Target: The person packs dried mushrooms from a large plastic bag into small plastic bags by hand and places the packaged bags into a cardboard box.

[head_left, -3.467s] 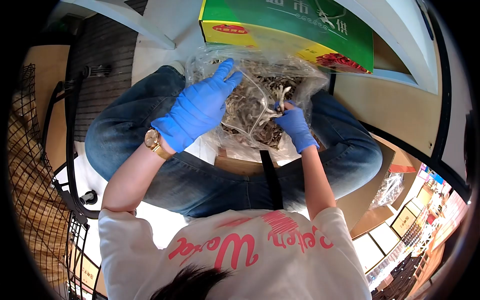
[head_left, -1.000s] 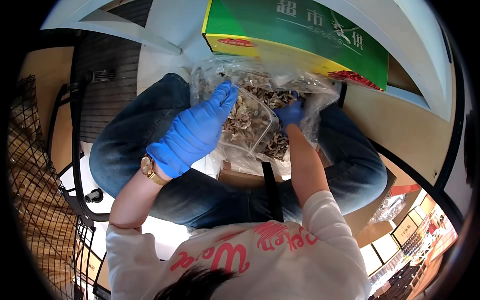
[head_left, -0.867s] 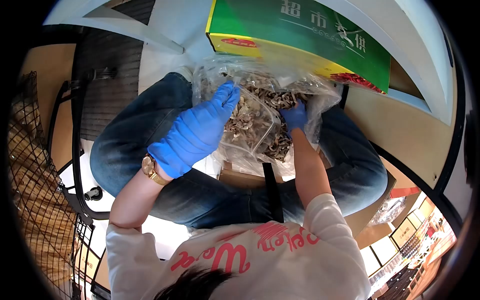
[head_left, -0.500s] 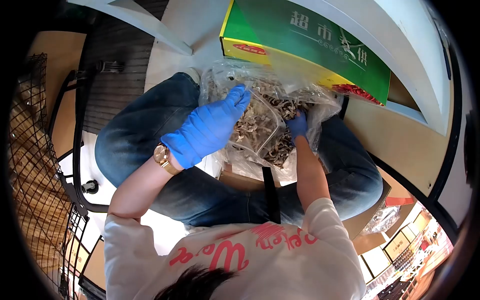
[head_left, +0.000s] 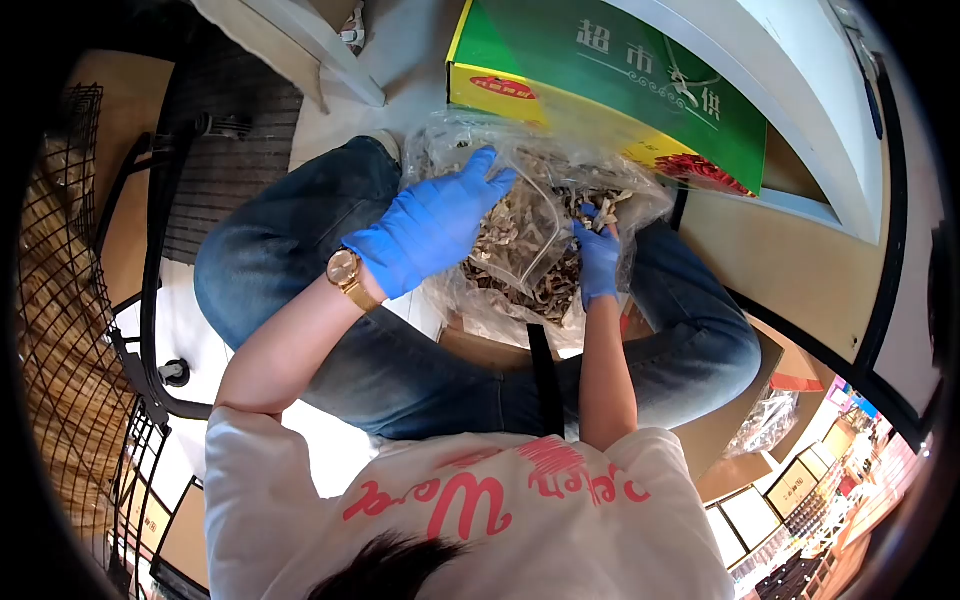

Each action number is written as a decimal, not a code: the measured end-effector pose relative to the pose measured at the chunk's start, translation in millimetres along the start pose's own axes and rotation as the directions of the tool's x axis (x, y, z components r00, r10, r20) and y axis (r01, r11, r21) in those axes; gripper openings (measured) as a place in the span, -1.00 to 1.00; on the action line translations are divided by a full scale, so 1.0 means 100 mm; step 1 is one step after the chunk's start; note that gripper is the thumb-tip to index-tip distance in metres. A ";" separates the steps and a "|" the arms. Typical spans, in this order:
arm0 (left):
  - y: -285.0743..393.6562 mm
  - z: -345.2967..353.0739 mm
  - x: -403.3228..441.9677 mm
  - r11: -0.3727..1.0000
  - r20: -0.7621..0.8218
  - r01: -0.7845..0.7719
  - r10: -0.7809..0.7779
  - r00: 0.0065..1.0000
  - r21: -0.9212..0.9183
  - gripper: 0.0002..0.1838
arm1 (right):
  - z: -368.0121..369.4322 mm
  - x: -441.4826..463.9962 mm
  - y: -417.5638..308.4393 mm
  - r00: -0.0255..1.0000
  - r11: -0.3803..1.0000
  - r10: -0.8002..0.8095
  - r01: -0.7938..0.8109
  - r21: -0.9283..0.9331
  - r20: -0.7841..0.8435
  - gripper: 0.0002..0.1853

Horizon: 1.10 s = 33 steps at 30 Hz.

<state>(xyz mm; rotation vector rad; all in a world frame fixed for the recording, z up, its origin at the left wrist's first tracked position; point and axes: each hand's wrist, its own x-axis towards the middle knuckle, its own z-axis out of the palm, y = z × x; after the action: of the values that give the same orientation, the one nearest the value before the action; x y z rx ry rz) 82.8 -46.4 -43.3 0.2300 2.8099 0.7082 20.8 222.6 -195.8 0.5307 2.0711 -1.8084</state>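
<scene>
My left hand (head_left: 430, 228), in a blue glove, has its fingers closed at the rim of a clear zip bag (head_left: 535, 262) that holds pale dried mushroom pieces. Under and around it lies a larger clear plastic bag (head_left: 645, 192) full of darker dried mushroom slices (head_left: 552, 297). My right hand (head_left: 600, 265), gloved in blue too, is inside the large bag's opening, right of the zip bag. Some dried mushroom pieces (head_left: 606, 205) rest in its curled fingers, partly hiding the fingertips.
A green and yellow box (head_left: 600, 90) stands just beyond the bags. Below them shows a cardboard box (head_left: 485, 353) between my legs. White furniture legs (head_left: 320, 50) rise ahead. On the left is a black wire basket (head_left: 75, 330), and a cardboard box (head_left: 735, 420) sits at the right.
My right hand has come up out of the mushrooms, with pieces now showing in its fingers. My left hand has shifted slightly right, still at the zip bag's rim.
</scene>
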 end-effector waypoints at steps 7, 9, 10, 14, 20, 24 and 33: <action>0.01 0.07 -0.02 0.989 0.026 -0.020 0.017 1.000 0.143 -0.45 | -0.06 -0.77 -0.86 0.993 0.991 -0.118 0.118 0.056 -0.016 -0.56; 0.01 0.09 0.01 0.993 0.005 -0.072 0.072 0.997 0.091 -0.48 | -0.08 -0.96 -1.09 0.983 0.976 -0.180 0.183 0.122 -0.036 -0.52; 0.04 0.08 0.01 0.993 0.006 -0.073 0.073 0.997 0.090 -0.48 | -0.11 -0.98 -1.19 0.941 0.941 -0.339 0.339 0.005 -0.022 -0.48; 0.25 -0.06 0.11 0.993 0.137 -0.036 0.021 0.990 0.109 -0.54 | -0.11 -1.17 -1.50 0.930 0.921 -0.366 0.366 0.134 -0.030 -0.49; 0.38 -0.03 0.29 0.983 0.161 -0.034 0.004 0.987 0.183 -0.46 | 0.19 -1.02 -1.22 0.829 0.855 -0.500 0.519 -0.012 0.252 -0.43; 0.45 -0.08 0.38 0.970 0.091 -0.068 0.047 0.995 0.235 -0.57 | 0.30 -0.85 -0.95 0.749 0.781 -0.547 0.617 -0.094 0.373 -0.35; 0.57 -0.09 0.60 0.963 0.066 -0.036 0.018 0.998 0.268 -0.91 | 0.13 -0.83 -1.20 0.763 0.864 -0.164 0.417 -0.282 0.625 -0.39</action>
<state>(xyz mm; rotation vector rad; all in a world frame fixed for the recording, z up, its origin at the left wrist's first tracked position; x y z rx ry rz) 28.3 11.4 -19.0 0.3321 2.8399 0.3138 34.8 190.7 -53.2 -0.4589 2.0460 -1.3593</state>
